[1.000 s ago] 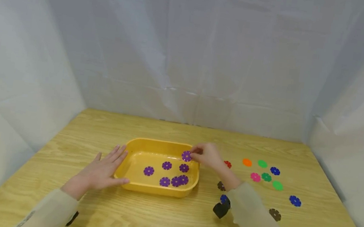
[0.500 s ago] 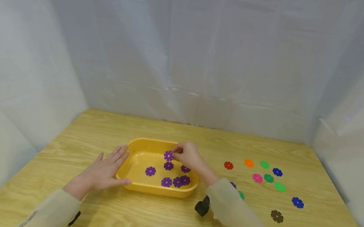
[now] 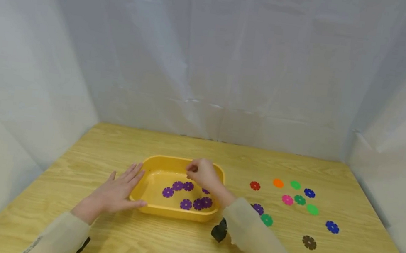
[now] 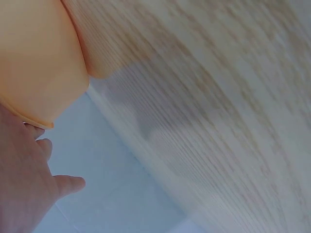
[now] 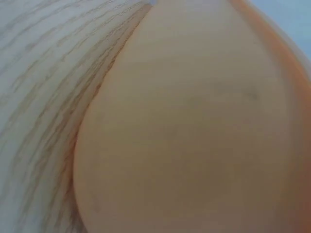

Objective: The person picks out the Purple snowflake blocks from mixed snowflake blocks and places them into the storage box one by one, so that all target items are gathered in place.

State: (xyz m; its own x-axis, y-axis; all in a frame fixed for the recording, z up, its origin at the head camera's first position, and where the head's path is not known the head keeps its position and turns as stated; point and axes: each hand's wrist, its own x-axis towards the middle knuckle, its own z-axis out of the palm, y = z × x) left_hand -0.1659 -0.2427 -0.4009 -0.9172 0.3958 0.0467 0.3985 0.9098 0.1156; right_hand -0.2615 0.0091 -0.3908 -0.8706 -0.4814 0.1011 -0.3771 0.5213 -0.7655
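A yellow plastic tray [image 3: 178, 212] sits on the wooden table with several purple snowflake discs [image 3: 168, 192] lying in it. My left hand [image 3: 116, 194] rests on the tray's left end, fingers straight along the rim and thumb at the front corner. The left wrist view shows part of that hand [image 4: 24, 174] against the tray's edge. Over the back right part of the tray hovers my right hand [image 3: 203, 174], fingers bent, with no disc showing between them. In the right wrist view the tray's outer wall [image 5: 184, 121] fills most of the picture; the hand is out of sight there.
Right of the tray lie loose snowflake discs: red [image 3: 255, 186], orange [image 3: 278, 183], pink [image 3: 287, 200], brown [image 3: 309, 242], and several blue and green ones. A dark purple disc [image 3: 258, 209] is partly behind the right sleeve [image 3: 251, 232]. White sheeting [image 3: 225, 62] surrounds the table.
My right hand has moved left over the tray and let go of a purple snowflake disc, which now lies among the others inside. The left hand stays at the rim.
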